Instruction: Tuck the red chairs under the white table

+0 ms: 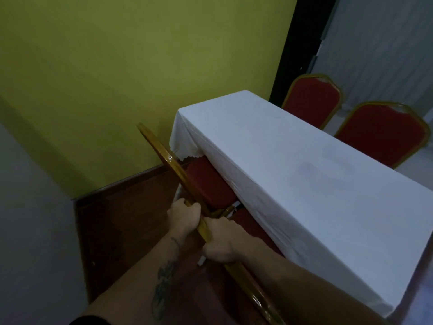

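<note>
A long table under a white cloth [293, 165] runs from the upper middle to the lower right. On its near side stand two red chairs with gold frames. The far one [206, 181] has its seat partly under the cloth. The near one [248, 226] shows only a strip of red seat and its gold back rail. My left hand [184, 215] grips the far chair's back rail. My right hand [222, 242] grips the near chair's gold back rail beside it. Two more red chairs [312, 99] [384, 134] stand against the table's far side.
A yellow-green wall [117, 78] with a dark wooden skirting board [131, 184] closes the left side. A dark door frame [290, 50] rises behind the table's far end. Pale curtains hang at the upper right. Dark red-brown floor lies under the chairs.
</note>
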Demonstrator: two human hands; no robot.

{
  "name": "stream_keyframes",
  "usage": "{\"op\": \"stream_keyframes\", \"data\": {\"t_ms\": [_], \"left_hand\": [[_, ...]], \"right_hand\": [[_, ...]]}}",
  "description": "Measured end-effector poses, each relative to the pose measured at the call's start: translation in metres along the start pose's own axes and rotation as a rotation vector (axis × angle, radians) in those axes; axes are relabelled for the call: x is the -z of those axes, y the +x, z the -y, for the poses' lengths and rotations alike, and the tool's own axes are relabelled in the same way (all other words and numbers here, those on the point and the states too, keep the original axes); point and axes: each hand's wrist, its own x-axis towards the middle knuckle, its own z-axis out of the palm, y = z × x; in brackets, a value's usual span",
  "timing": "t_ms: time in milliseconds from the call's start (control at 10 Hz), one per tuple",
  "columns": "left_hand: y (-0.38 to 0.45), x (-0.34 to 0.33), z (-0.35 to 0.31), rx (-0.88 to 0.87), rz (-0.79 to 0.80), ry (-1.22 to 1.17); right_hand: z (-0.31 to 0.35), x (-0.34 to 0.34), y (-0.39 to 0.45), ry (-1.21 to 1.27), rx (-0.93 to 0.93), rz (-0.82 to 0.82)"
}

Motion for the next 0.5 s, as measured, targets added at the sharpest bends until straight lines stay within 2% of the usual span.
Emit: {"op": "stream_keyframes", "data": {"t_ms": [200,400,500], "left_hand": [[0.0,0.001,-0.009,-0.003,-0.001,-0.035],[0.002,0.018,-0.024,-0.09,0.131,0.29],[0.0,0.034,-0.041,-0.131,0.102,0.387]], "right_hand": [[0.0,0.008,0.005,-0.008,-0.032,-0.018],[-0.001,0.016,-0.015,0.116,-0.016,-0.038],[-0.005,0.042,-0.017,0.145,-0.066,-0.097]]}}
